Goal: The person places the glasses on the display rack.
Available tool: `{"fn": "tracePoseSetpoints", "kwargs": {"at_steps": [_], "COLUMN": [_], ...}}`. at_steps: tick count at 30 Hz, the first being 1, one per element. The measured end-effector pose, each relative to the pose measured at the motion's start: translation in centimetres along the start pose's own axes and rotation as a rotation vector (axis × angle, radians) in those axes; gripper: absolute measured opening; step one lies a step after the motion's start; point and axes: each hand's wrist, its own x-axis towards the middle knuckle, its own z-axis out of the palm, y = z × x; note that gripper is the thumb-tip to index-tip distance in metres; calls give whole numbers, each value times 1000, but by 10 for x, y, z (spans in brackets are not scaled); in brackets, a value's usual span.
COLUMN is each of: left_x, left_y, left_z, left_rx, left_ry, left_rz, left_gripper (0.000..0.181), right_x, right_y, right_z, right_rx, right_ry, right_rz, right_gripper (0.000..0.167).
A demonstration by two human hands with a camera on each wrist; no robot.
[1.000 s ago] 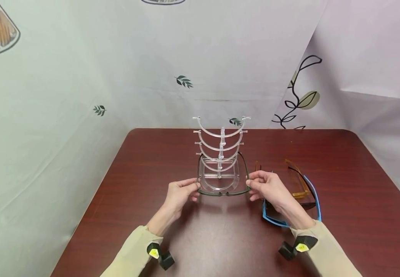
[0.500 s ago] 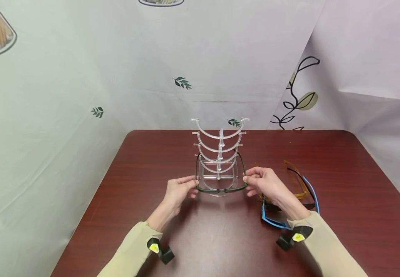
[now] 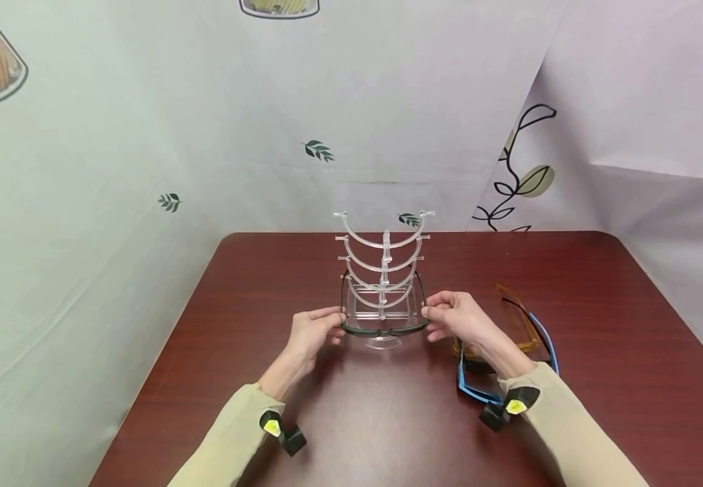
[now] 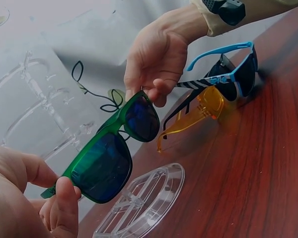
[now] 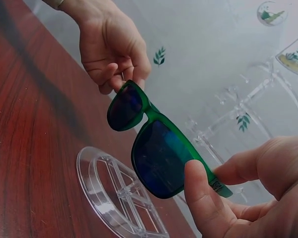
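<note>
Green-framed sunglasses with dark blue lenses (image 3: 384,332) (image 4: 103,163) (image 5: 161,153) are held level between both hands, lenses toward the person. My left hand (image 3: 310,336) pinches them at the left hinge, and my right hand (image 3: 462,320) pinches the right hinge. The temples reach back around the lower part of a clear plastic stand (image 3: 386,258), which has several curved arms on a central post. Its clear base (image 4: 175,191) (image 5: 97,193) shows below the frame in both wrist views. Whether the temples touch the stand I cannot tell.
Right of the stand, partly under my right forearm, lie blue-framed sunglasses (image 3: 549,341) (image 4: 233,77) and orange-yellow glasses (image 3: 530,345) (image 4: 191,124), overlapping on the dark red table (image 3: 254,270). Patterned cloth (image 3: 254,115) hangs behind the table.
Both hands have carried the green sunglasses slightly up and back toward the stand, so more of its base shows in front of them. The grips look the same; the head view has shifted a little.
</note>
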Motion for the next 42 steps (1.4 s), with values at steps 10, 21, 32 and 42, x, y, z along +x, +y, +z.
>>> {"fn": "tracePoseSetpoints", "kwargs": {"at_steps": [10,21,32,42], "left_x": [11,20,27,34], "left_y": [2,3,4,4], "left_z": [1,4,4,8], "left_rx": [11,26,35,50], "left_ry": [13,33,50,66], "left_rz": [-2,-4,-2,1], "left_gripper": [33,31,31,30], "right_x": [11,18,28,34], "right_y": [-1,-5,-2,-3], "right_z": [0,0,-2,-4], "right_rx": [49,79,61,54], "right_ry": [0,6,9,15], "right_rz": [18,30,59,68], "right_gripper": [33,33,29,28]}}
